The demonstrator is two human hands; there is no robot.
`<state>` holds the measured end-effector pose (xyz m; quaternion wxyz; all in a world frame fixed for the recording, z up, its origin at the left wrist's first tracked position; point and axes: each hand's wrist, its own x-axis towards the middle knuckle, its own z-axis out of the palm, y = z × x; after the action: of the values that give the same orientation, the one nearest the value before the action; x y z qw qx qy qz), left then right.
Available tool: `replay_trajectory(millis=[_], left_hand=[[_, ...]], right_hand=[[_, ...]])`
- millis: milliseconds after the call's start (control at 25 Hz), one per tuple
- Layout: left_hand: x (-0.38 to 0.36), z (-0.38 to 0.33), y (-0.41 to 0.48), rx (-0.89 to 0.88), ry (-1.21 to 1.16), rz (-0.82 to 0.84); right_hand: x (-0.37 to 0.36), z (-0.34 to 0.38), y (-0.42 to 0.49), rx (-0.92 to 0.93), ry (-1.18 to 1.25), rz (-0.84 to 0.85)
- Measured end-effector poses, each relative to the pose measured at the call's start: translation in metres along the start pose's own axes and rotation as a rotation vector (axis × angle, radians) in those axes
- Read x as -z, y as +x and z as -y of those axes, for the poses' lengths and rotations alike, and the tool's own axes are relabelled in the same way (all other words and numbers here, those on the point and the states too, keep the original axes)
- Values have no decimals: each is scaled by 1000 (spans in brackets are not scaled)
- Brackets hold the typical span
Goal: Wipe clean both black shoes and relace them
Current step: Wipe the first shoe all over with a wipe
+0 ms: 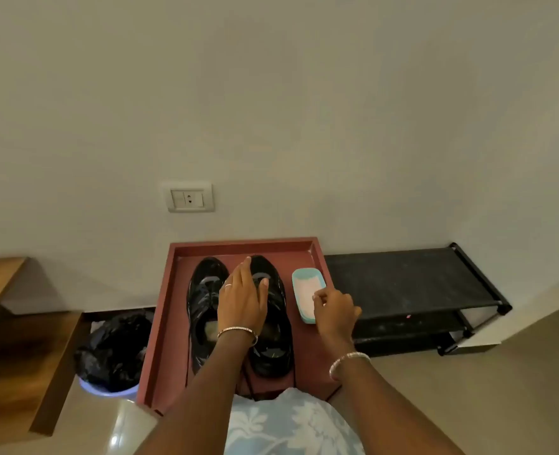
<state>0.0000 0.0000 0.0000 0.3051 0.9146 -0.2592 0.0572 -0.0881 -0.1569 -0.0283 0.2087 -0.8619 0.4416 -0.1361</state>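
Two glossy black shoes stand side by side, toes toward the wall, on a reddish-brown tray (163, 323). The left shoe (204, 300) shows most of its upper. My left hand (243, 300) lies over the right shoe (273, 349) with straight fingers, hiding its laces. Loose black laces (188, 353) trail from the shoes toward me. A light-blue dish (307, 290) with a pale pink cloth or pad in it sits right of the shoes. My right hand (335, 310) hovers over the dish's near end with fingers curled; whether it pinches the cloth is unclear.
A low black shoe rack (409, 290) stands right of the tray against the wall. A lavender bin with a black bag (114, 349) sits left of it, beside wooden furniture (15, 339). A wall socket (189, 197) is above the tray.
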Motion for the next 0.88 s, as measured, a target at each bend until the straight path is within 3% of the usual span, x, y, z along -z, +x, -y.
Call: replay_trajectory(millis=[240, 600, 880], left_hand=[[-50, 17, 10, 120, -97, 30], [-75, 23, -2, 251, -273, -39], [-75, 24, -10, 309, -321, -49]], right_hand=[[-49, -5, 42, -172, 183, 156], [-90, -16, 58, -52, 165, 180], [-91, -18, 61, -134, 236, 147]])
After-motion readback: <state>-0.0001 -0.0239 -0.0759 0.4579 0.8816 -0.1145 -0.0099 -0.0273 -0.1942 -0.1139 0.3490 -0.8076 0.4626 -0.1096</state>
